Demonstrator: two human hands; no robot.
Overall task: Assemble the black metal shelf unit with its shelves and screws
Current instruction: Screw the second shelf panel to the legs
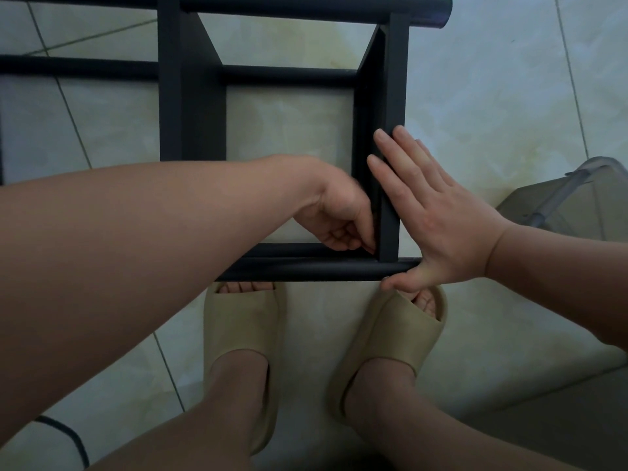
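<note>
I see the black shelf unit [192,96] lying on the tiled floor [492,79], just ahead of two beige slippers [244,321]. My right hand [435,219] lies flat with fingers straight and spread against the outer face of the right-hand shelf panel [394,79], its thumb resting on the near tube [306,268]. My left hand [339,215] reaches inside the frame, fingers curled, tips bunched at the corner where that panel meets the near tube. I cannot tell whether they pinch anything. A grey plastic object [577,198] sits off to the right.
</note>
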